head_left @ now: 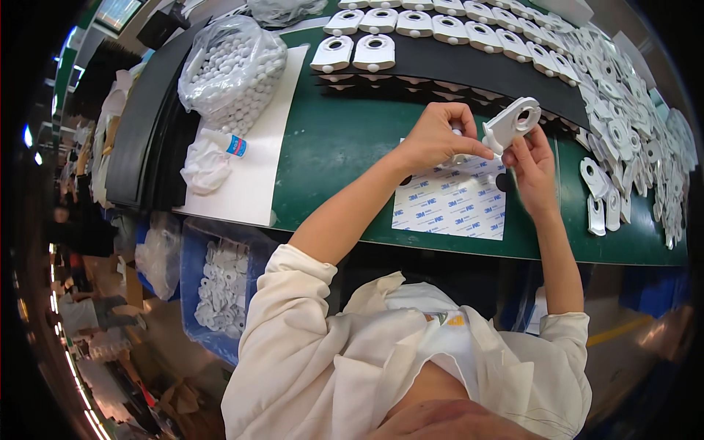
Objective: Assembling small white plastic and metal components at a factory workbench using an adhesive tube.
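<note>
Over the sheet, my right hand (533, 158) grips a white plastic part (511, 125) with a round hole at its upper end, held tilted. My left hand (438, 138) is closed close beside its lower end, thumb stretched toward it; whether they touch I cannot tell. A small white rounded thing (457, 132) shows among the left fingers, mostly hidden. Beneath both hands lies a white sheet with blue print (449, 205), with some small white pieces on its far part that my hands partly cover.
A clear bag of white balls (235, 66) lies on a white board (253, 187) at left, near a small blue-and-red-labelled bottle (236, 145) and crumpled tissue (205, 165). Stacked black boards (469, 70) carry rows of white parts. More parts heap (623, 125) at right. A blue bin (192, 293) stands below.
</note>
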Motion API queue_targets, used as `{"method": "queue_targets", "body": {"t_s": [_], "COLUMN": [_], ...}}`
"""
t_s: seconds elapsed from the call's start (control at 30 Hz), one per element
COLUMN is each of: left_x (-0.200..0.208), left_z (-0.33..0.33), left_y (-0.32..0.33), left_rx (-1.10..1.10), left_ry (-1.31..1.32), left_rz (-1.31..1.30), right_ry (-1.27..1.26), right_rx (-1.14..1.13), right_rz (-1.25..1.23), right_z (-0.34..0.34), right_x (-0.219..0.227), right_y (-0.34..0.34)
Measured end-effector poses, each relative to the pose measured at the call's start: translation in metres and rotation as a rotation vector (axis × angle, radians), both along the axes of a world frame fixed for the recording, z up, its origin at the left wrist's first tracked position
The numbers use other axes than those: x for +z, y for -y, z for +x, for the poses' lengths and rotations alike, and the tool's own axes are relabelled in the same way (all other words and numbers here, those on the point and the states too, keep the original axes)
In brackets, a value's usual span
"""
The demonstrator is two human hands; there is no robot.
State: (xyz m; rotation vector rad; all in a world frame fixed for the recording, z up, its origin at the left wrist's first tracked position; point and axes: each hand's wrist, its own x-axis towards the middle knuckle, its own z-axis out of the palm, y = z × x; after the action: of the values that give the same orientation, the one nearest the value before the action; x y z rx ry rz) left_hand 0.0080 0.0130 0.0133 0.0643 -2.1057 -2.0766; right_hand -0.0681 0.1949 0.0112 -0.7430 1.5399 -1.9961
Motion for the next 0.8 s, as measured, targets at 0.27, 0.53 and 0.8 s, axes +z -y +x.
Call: {"method": "queue_targets", "body": {"t_s": [0.27,0.53,0.8], "left_x": [-0.003,-0.010,-0.010], "left_z": [-0.005,-0.008,-0.012], "left_y": [0.010,0.020,0.018], "left_rx": [0.110,0.022,0.036], "left_ry": [0.145,0.235,0.270], "left_rz": [0.284,0.742,0.894], "right_ry": [-0.269,-0.358,-0.460], "right_rx": [-0.094,0.044,-0.032], "right_rz": [0.145,0.419,0.411], "right_z": [-0.028,-0.063,-0.072], "right_x": [0.053,0.049,0.033], "right_y": [0.062,0.134,0.143]}}
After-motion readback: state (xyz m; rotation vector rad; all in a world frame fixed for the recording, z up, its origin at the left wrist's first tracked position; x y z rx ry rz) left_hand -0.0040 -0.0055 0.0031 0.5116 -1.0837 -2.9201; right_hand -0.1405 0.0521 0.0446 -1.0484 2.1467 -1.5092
